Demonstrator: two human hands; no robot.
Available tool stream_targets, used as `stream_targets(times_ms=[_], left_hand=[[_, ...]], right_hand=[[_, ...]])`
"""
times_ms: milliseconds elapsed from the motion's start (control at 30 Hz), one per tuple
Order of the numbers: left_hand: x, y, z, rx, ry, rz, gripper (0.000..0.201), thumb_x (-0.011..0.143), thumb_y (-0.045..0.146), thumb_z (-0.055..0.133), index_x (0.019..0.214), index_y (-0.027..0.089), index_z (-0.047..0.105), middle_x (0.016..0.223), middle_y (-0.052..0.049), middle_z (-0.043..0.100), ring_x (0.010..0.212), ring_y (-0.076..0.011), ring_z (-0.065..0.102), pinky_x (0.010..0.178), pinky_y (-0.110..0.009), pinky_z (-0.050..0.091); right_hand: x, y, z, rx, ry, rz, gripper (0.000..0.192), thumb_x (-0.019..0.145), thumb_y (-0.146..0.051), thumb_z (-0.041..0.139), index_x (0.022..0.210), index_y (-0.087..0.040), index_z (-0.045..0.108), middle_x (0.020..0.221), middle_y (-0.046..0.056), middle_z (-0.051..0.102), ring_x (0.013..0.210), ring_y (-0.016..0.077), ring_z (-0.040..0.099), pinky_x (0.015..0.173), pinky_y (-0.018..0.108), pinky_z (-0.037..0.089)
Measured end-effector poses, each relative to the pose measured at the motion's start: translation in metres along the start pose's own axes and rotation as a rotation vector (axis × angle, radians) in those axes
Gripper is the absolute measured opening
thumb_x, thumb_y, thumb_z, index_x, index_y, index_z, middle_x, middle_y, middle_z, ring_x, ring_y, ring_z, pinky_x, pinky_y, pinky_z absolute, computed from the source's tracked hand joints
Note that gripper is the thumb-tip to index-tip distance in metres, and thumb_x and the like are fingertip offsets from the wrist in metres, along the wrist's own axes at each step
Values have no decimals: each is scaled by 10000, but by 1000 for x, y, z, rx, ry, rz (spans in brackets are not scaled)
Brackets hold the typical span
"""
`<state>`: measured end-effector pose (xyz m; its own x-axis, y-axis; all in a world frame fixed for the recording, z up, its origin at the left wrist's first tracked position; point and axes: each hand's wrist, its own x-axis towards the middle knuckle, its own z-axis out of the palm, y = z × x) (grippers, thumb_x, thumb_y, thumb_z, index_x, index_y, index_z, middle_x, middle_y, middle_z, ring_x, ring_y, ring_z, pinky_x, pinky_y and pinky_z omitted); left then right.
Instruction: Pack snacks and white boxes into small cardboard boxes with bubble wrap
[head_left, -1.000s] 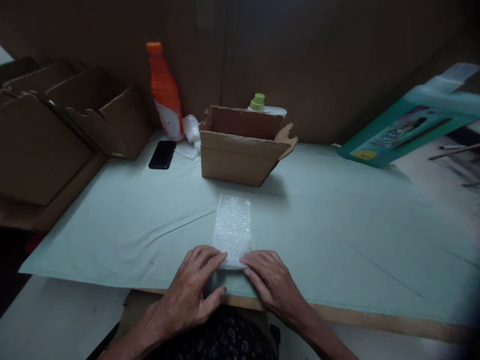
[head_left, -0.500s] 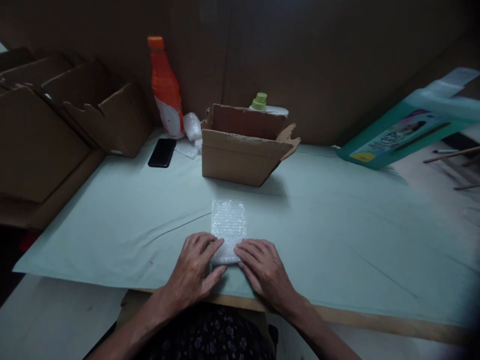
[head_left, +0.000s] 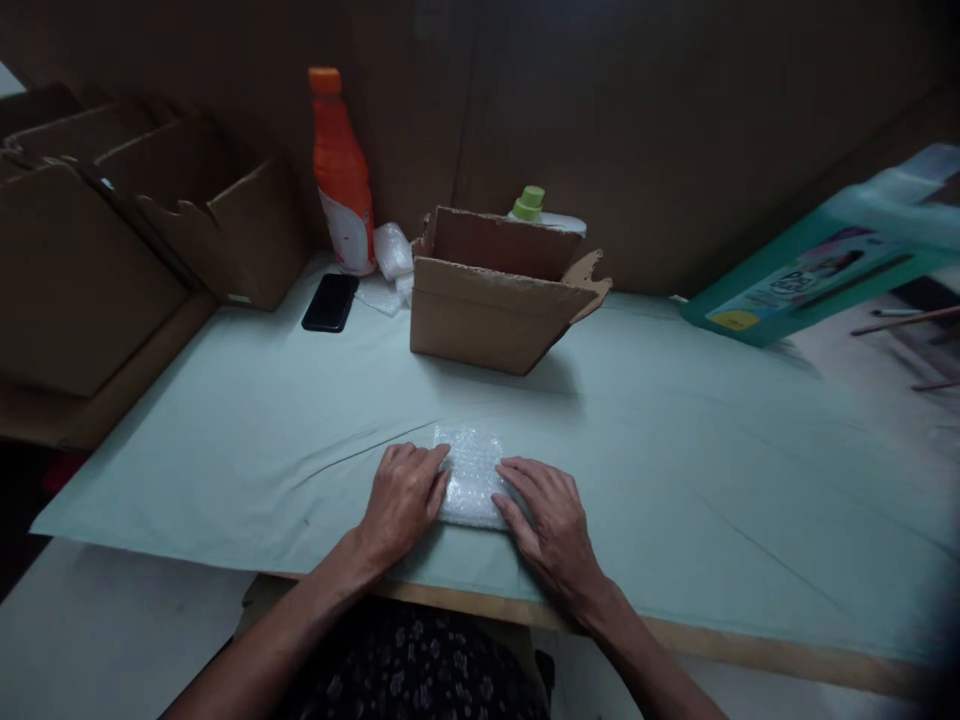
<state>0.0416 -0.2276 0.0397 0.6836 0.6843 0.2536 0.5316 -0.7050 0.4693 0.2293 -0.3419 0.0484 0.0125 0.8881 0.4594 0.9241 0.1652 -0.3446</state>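
A flat, folded piece of bubble wrap (head_left: 474, 482) lies on the cloth near the table's front edge. My left hand (head_left: 406, 497) is at its left side, fingers bent and thumb along the edge. On the opposite side, my right hand (head_left: 551, 520) grips the right edge, its fingertips and thumb on the plastic. Between them the two hands hold the piece flat on the table. Whether anything lies inside the folds I cannot tell.
An open cardboard box (head_left: 480, 315) stands behind the bubble wrap. Behind it are a green-capped bottle (head_left: 529, 203), an orange bottle (head_left: 343, 180), a black phone (head_left: 330, 303) and more bubble wrap (head_left: 393, 252). Larger cartons (head_left: 247, 235) stand left; a green jug (head_left: 795, 270) stands right.
Both hands have slid from the near corners up along the sides of the bubble wrap. Its far end now reaches less far back. The view has shifted slightly.
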Motion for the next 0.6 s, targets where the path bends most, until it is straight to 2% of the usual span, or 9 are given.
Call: stream_targets(times_ms=[133, 200, 300, 400, 500, 600], left_hand=[[-1, -2, -4, 1, 12, -38, 271, 958, 218, 514, 1202, 156, 616, 957, -97, 684, 915, -257, 596, 854, -439, 483], [-5, -3, -8, -124, 60, -110, 305, 958, 252, 512, 1235, 158, 598, 989, -96, 675, 942, -245, 606, 875, -439, 495], [-19, 0, -17, -534, 117, -387, 448, 946, 337, 524, 1360, 168, 505, 1130, -118, 660, 990, -228, 635, 833, -399, 541], [-34, 10, -20, -998, 35, -641, 675, 903, 381, 570, 1485, 144, 324, 1309, -184, 607, 1118, -246, 648, 891, -397, 560], [-40, 22, -17, -1269, -83, -689, 849, 853, 328, 609, 1539, 96, 166, 1346, -206, 601, 1190, -244, 633, 1018, -398, 511], [-37, 32, -16, -1216, -45, -652, 827, 855, 263, 575, 1554, 114, 158, 1270, -149, 658, 1113, -206, 657, 1009, -365, 507]], right_hand=[[-2, -8, -5, -17, -123, -145, 291, 917, -260, 644, 1198, -189, 631, 1202, 132, 702, 1115, 300, 620, 928, 492, 474], [-1, -8, -2, -11, -169, -147, 268, 924, -222, 622, 1191, -202, 645, 1181, 117, 721, 1090, 295, 637, 918, 497, 482], [3, -7, 3, 125, -122, 14, 221, 958, -207, 570, 1157, -220, 666, 1061, 84, 760, 974, 252, 680, 874, 456, 515], [8, -12, 4, 343, -80, 285, 203, 950, -299, 593, 1115, -226, 686, 1029, 70, 761, 943, 237, 691, 837, 404, 553], [7, -22, 3, 589, -173, 474, 217, 946, -357, 582, 1068, -211, 688, 991, 56, 753, 904, 218, 704, 794, 340, 580], [5, -26, -4, 656, -249, 450, 215, 925, -360, 598, 1046, -213, 697, 1048, 71, 746, 982, 235, 700, 877, 366, 574]])
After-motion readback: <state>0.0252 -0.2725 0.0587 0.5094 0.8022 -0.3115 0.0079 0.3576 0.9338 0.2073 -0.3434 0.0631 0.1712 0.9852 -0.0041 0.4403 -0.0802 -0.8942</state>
